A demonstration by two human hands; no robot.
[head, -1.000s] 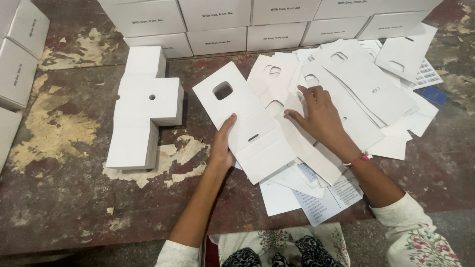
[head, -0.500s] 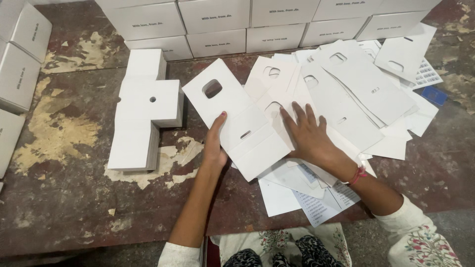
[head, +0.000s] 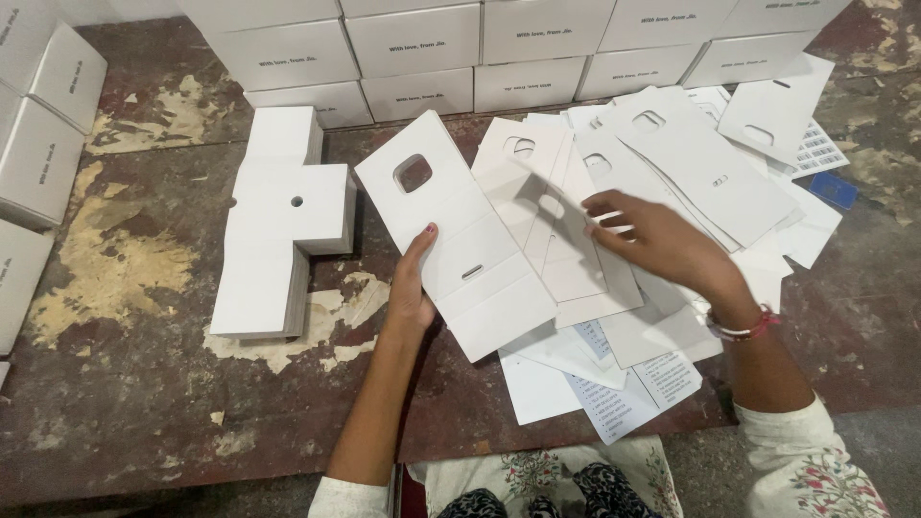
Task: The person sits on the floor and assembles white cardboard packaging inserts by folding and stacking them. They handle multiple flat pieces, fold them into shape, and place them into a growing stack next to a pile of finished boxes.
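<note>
Flat white card blank [head: 460, 240], one square cut-out near its top and a small slot lower down; lies tilted at mid worktop [head: 125, 403], over a loose spread of like blanks [head: 691, 163]. Left hand [head: 411, 288]: at the blank's left edge, thumb laid on its face. Right hand [head: 657, 240]: fingers spread, flat above the spread, gripping nothing. Neat stack of folded blanks [head: 273, 221]: left of the card, apart. Printed paper sheets [head: 624, 393]: under the spread, near edge. Closed white boxes [head: 413, 43]: in rows along the far and left sides
</note>
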